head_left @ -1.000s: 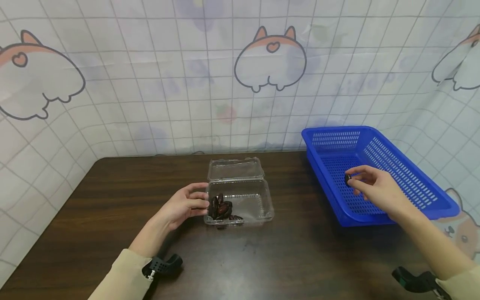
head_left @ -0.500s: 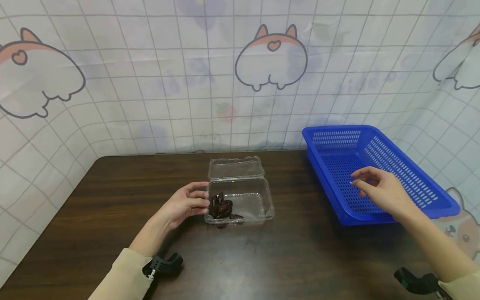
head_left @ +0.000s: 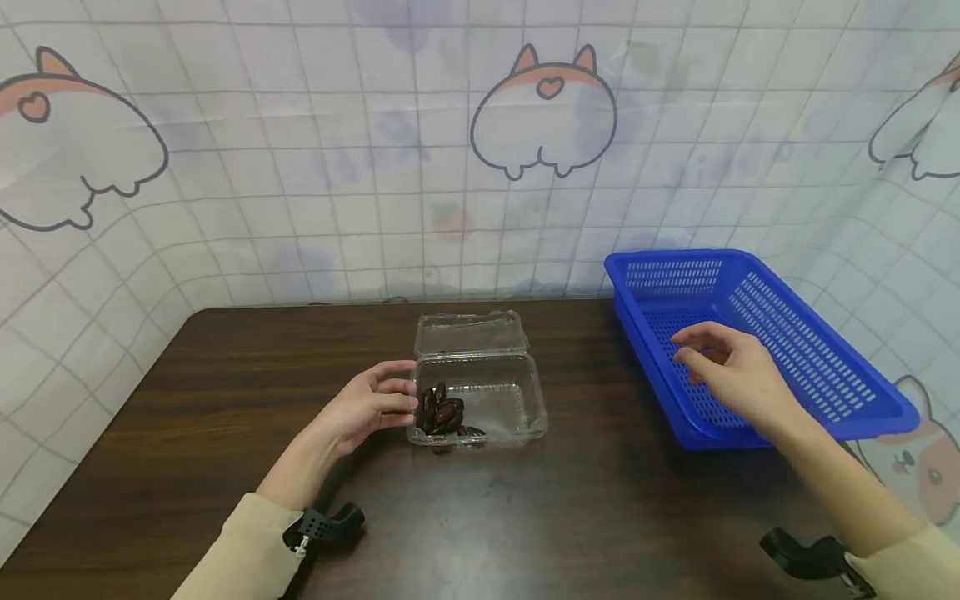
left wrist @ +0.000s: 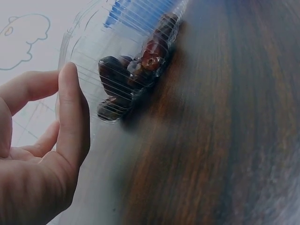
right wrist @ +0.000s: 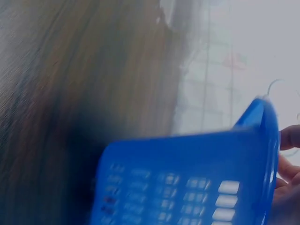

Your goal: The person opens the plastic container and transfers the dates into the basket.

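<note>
A clear hinged plastic box stands on the table, lid tipped back. Several dark brown dates lie heaped at its left end; the left wrist view shows these dates through the ribbed wall. My left hand touches the box's left side with its fingertips, thumb and fingers spread along the edge. Over the left part of a blue perforated basket, my right hand hovers with fingers loosely bent and nothing between them. Only part of the right hand shows behind the basket rim in its wrist view.
The dark wooden table reaches back to a wall covering printed with a grid and cartoon dogs. The basket stands at the table's right, near the side wall. Between box and basket lies bare wood.
A date was between my right fingertips a second ago; they let go of it over the basket. The right hand has since moved slightly left and up. The left hand has stayed at the box.
</note>
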A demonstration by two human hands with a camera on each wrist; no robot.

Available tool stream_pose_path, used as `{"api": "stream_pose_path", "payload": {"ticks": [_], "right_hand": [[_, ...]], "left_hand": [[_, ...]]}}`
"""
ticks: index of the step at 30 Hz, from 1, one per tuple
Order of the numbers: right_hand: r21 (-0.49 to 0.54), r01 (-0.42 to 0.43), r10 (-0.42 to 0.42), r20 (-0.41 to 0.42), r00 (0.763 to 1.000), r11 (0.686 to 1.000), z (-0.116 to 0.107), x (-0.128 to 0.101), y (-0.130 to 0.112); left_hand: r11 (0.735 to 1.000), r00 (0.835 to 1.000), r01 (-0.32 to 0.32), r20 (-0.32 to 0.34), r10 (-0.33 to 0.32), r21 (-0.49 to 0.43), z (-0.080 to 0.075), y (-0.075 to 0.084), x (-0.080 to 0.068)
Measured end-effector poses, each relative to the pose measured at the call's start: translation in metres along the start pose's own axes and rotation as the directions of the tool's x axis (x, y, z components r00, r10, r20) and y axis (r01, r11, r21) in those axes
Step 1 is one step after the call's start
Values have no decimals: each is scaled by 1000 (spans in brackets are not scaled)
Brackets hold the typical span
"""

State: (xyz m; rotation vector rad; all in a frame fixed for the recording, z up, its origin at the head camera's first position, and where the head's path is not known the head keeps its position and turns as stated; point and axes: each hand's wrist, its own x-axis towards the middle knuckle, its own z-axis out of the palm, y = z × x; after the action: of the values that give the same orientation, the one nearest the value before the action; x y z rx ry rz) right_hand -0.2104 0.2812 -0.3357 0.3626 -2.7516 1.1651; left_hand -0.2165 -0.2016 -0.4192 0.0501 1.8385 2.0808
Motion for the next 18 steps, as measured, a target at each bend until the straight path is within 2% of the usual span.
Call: {"api": "stream_pose_path", "payload": {"ticks": [9,18], "right_hand": [[68,45,-50,74,996,997,28,12,-33],[152,57,-81,160,984,987,54,21,-46]], "left_hand": [[1000,1000,1,2,-1,7,1,1,0],[1000,1000,9,4,-9,24,0,-1,0]]}}
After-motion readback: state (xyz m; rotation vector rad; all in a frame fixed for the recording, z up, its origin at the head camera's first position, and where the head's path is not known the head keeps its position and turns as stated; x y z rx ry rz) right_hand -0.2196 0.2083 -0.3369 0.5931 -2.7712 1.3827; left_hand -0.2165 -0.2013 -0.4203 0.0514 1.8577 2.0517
